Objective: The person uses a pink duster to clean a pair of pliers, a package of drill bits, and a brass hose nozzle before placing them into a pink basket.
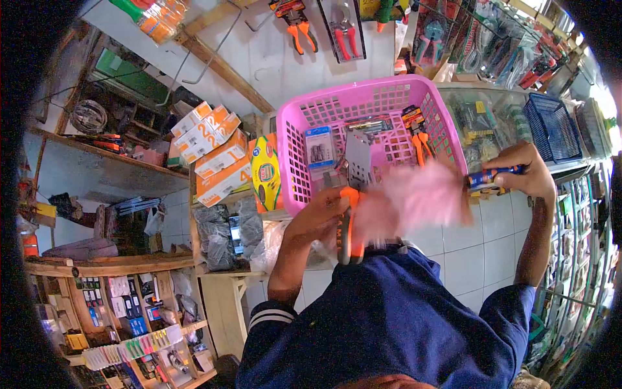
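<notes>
My left hand (325,211) is closed around an orange-and-black tool handle (350,227), in front of the basket's near edge. My right hand (530,170) grips a dark blue cylinder (487,177) with printing on it, to the right of the basket. Between the hands, a pink cloth-like thing (427,198) is smeared by motion, its right end close to the blue cylinder. Inside the pink basket (293,172) are orange-handled pliers (421,146), a grey metal plate with holes (358,157) and a blue-and-clear blister pack (319,148).
Orange-and-white boxes (220,155) and a yellow-green pack (264,174) stand left of the basket. A dark blue wire basket (551,129) sits on the glass counter at right. Packaged pliers (295,24) hang above. Wooden compartments (123,298) fill the lower left.
</notes>
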`<state>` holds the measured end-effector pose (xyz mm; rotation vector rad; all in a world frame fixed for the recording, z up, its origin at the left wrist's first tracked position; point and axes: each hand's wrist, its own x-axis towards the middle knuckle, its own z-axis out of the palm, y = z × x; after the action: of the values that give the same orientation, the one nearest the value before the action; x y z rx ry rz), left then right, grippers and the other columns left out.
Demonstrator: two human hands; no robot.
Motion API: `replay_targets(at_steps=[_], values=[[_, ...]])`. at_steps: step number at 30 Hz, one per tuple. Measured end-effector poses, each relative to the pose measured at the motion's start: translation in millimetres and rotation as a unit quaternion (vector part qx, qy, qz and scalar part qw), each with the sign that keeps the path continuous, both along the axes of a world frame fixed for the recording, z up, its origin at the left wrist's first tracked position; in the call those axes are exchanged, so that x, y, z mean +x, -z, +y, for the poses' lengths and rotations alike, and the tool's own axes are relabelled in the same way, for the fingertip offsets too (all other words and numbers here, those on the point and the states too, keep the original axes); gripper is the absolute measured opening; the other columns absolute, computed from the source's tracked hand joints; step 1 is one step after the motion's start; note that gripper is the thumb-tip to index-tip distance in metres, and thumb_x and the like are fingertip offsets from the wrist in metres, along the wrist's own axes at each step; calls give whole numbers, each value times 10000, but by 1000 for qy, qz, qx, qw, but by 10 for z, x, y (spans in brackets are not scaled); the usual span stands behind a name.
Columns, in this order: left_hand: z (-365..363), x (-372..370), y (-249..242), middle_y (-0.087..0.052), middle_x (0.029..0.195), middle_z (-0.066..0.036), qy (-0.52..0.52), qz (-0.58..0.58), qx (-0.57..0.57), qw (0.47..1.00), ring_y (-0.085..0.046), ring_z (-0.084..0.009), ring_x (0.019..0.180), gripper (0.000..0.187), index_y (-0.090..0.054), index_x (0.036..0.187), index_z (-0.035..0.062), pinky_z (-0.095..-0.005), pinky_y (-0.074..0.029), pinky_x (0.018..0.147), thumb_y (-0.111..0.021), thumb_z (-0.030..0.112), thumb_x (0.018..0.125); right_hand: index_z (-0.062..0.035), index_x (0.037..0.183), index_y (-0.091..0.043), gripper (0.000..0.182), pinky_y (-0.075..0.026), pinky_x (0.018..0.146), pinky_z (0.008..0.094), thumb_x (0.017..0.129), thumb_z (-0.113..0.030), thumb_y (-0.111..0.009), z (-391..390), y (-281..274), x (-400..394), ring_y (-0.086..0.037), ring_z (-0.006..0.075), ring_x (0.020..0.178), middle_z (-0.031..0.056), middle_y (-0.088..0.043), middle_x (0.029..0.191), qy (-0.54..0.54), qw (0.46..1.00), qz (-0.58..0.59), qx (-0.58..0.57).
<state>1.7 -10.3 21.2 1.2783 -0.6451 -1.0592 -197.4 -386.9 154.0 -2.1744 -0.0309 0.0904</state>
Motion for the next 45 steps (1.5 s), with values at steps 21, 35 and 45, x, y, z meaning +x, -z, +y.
replay_targets(at_steps=[21, 35, 45], values=[[-310, 134, 371, -581, 1201, -164, 109, 368, -376, 844, -589, -193, 1016, 507, -543, 1212, 47, -340, -522, 802, -427, 483, 979, 17, 1114, -685, 315, -506, 773, 277, 822, -101, -700, 550, 1037, -243, -666, 141, 829, 110, -723, 880, 218, 973, -45, 61], [-274, -14, 263, -513, 813, -104, -28, 349, -322, 879, -491, -218, 736, 506, -544, 1171, 37, -345, -424, 628, -374, 479, 992, 22, 1101, -694, 302, -473, 684, 238, 839, -128, -699, 644, 1123, -275, -608, 86, 740, 83, -714, 838, 249, 960, -118, 58], [-241, 24, 305, -521, 822, -107, -22, 367, -299, 881, -521, -203, 747, 530, -545, 1180, 26, -343, -448, 654, -389, 496, 991, 0, 1146, -679, 314, -431, 629, 218, 860, -129, -700, 720, 1299, -239, -570, 59, 734, 40, -722, 869, 192, 974, -102, 62]])
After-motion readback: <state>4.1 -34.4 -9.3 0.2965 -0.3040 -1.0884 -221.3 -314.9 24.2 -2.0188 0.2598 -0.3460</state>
